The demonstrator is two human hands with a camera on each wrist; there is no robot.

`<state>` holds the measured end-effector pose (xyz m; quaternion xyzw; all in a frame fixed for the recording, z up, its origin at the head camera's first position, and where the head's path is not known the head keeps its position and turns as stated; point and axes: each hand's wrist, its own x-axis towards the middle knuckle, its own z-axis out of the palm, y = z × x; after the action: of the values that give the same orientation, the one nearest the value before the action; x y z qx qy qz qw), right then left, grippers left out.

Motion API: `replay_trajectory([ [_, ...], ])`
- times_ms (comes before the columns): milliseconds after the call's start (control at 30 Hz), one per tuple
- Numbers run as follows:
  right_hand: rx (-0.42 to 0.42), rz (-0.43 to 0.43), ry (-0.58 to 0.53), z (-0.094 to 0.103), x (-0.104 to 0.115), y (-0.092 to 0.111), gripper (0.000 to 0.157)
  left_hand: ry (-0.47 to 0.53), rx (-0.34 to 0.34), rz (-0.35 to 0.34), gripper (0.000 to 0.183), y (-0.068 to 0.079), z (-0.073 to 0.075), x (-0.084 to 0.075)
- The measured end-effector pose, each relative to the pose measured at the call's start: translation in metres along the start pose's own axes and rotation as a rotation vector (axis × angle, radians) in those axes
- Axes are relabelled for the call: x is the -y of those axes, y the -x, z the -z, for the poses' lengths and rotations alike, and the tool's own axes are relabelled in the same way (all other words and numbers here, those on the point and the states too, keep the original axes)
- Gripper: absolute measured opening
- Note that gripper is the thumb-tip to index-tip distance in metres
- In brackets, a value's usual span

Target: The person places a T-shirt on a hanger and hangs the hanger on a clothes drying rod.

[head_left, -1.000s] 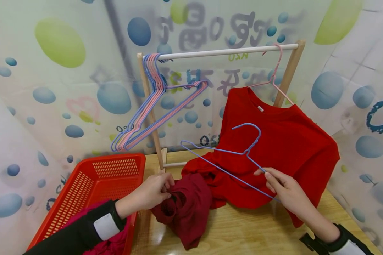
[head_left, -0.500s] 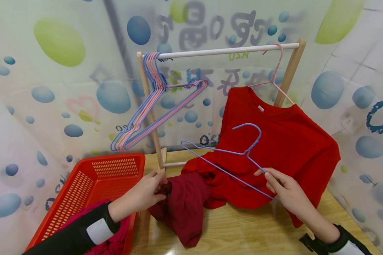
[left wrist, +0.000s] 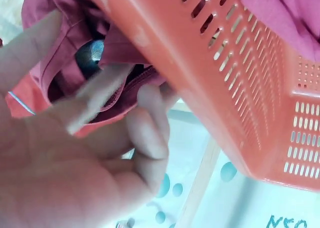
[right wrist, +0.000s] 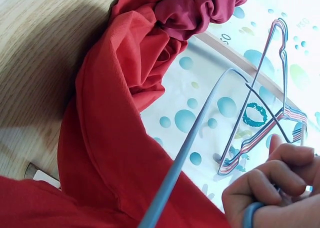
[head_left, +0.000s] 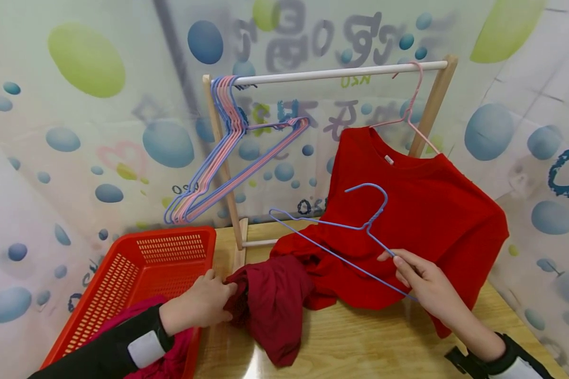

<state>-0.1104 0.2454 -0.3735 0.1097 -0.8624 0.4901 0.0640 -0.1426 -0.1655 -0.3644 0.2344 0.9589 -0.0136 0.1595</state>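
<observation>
My left hand is at the gathered opening of a maroon garment that lies bunched on the table. In the left wrist view the thumb is spread from the fingers, one finger reaches into the folds of the maroon cloth, and the others are loosely bent. My right hand pinches one arm of a blue wire hanger, holding it tilted in front of a red shirt. That shirt hangs from a pink hanger, its lower part spread on the table.
A wooden rack with a white rail stands at the back. Several blue and pink hangers hang at its left end. Left of the maroon garment is a red perforated basket with magenta cloth inside.
My left hand has shifted left and slightly down along the maroon garment, its fingers spreading apart. The garment's opening has turned leftward. My right hand and the blue hanger stay put.
</observation>
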Motion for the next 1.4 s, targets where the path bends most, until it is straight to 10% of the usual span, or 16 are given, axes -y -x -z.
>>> replay_trajectory([
  [267, -0.005, 0.001, -0.001, 0.0, 0.0, 0.001, 0.025, -0.114, -0.047, -0.029, 0.009, 0.002, -0.002, -0.003],
  [500, -0.015, -0.013, 0.006, 0.004, 0.003, 0.002, 0.024, 0.309, -0.202, -0.017, 0.01, 0.004, 0.026, 0.0],
  [867, -0.009, -0.006, -0.009, 0.014, 0.015, 0.005, 0.028, 0.5, -0.547, -0.043, 0.016, 0.016, 0.061, 0.0],
  [1200, -0.051, 0.046, -0.039, 0.02, 0.013, 0.009, 0.025, 0.901, -0.818, -0.076, 0.018, 0.029, 0.081, -0.013],
  [1400, -0.036, 0.044, -0.066, 0.02, 0.012, 0.01, 0.024, 1.18, -0.679, -0.041, 0.025, 0.026, 0.084, -0.013],
])
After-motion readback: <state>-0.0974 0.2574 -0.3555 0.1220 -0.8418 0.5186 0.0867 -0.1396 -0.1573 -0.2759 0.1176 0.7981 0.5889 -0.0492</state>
